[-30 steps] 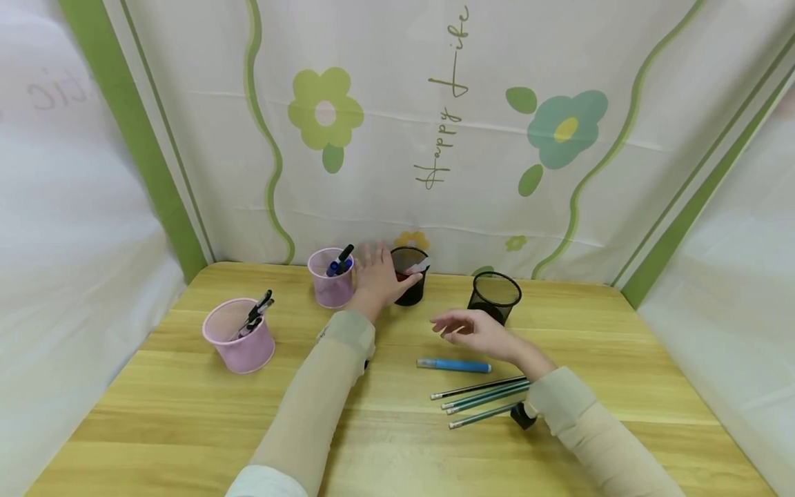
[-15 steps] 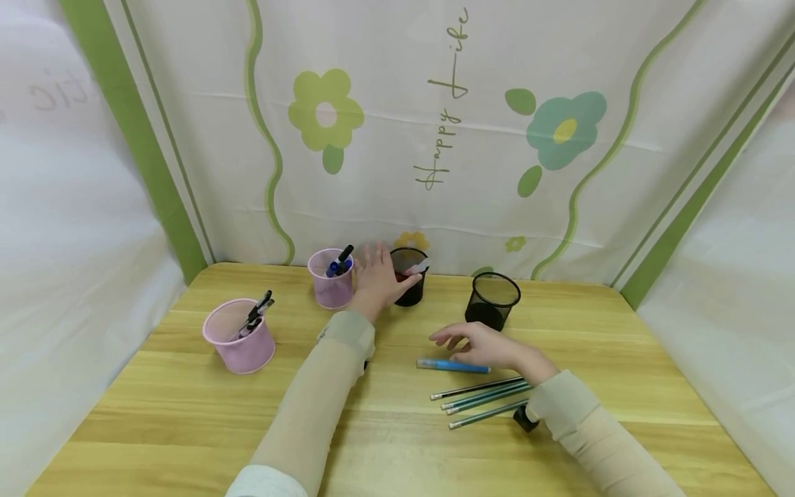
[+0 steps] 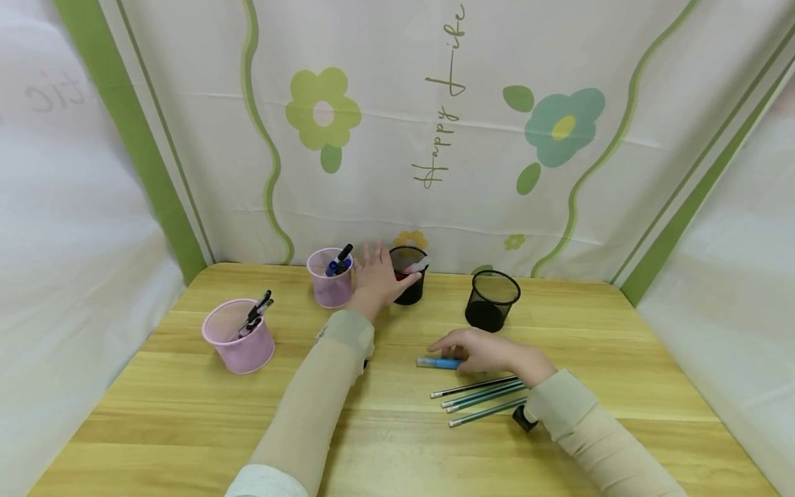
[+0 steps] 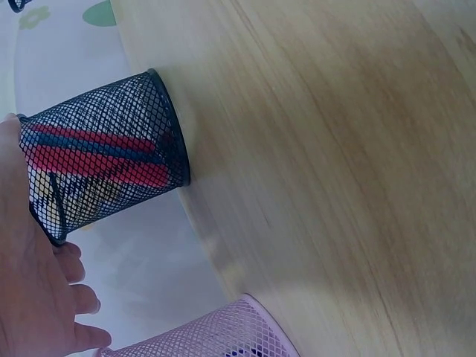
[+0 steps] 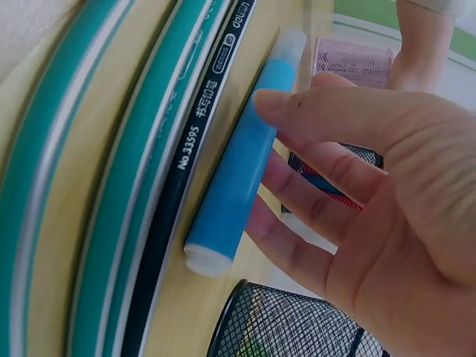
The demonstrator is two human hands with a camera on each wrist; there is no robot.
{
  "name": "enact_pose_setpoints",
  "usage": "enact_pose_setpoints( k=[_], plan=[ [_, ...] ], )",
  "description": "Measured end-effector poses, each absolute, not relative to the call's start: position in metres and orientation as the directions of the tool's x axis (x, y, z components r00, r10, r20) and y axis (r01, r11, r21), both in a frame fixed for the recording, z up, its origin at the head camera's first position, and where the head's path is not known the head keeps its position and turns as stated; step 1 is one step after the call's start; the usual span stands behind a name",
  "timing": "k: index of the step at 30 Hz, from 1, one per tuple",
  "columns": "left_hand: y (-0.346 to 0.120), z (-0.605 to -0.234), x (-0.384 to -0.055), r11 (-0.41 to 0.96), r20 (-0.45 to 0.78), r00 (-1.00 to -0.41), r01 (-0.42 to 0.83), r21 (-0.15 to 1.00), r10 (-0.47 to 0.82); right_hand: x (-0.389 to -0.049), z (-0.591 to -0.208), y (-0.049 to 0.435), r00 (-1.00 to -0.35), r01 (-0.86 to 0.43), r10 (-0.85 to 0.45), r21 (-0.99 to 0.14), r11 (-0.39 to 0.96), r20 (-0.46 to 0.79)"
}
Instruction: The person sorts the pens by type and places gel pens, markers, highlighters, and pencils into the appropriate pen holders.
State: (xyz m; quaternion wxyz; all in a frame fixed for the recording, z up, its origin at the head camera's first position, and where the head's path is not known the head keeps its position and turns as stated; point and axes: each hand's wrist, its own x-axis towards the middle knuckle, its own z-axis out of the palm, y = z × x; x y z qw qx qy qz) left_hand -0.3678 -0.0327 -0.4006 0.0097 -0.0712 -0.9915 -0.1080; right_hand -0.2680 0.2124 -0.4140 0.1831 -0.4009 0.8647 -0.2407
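My right hand (image 3: 487, 351) bends over a blue marker (image 3: 437, 362) on the table. In the right wrist view the thumb lies against the barrel of the marker (image 5: 242, 163) and the fingers are on its other side, so it is pinched. My left hand (image 3: 377, 279) spreads its fingers at the back, its thumb by the rim of a black mesh pen cup (image 3: 410, 293). Red pens or markers (image 4: 104, 160) show through that cup's mesh. Beside the right hand lie several pencils (image 3: 481, 393), green ones and a black one.
Another black mesh cup (image 3: 493, 304) stands behind the right hand. Two pink mesh cups, one at the back (image 3: 332, 291) and one nearer at left (image 3: 242, 352), hold pens. A printed curtain (image 3: 385, 172) hangs behind the wooden table (image 3: 155, 428).
My right hand has come down from in front of the right black cup to the blue marker, with thumb and fingers now about it. The left hand stays where it was.
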Motion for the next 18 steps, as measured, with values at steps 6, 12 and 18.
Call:
enact_pose_setpoints(
  k=[6, 12, 18],
  plan=[
    [-0.0331, -0.4006, -0.3681, 0.966, 0.033, -0.989, 0.147, 0.215, 0.143, -0.2684, -0.4146, 0.2101, -0.603, -0.628, -0.786, -0.526, 0.573, -0.136],
    [-0.0329, -0.4001, -0.3670, 0.965, 0.045, -0.989, 0.147, 0.217, 0.141, -0.2669, -0.4151, 0.2101, -0.593, -0.653, -0.794, -0.498, 0.570, -0.132],
    [-0.0328, -0.4003, -0.3669, 0.964, 0.049, -0.989, 0.149, 0.218, 0.142, -0.2660, -0.4152, 0.2095, -0.597, -0.654, -0.790, -0.486, 0.580, -0.138]
  ],
)
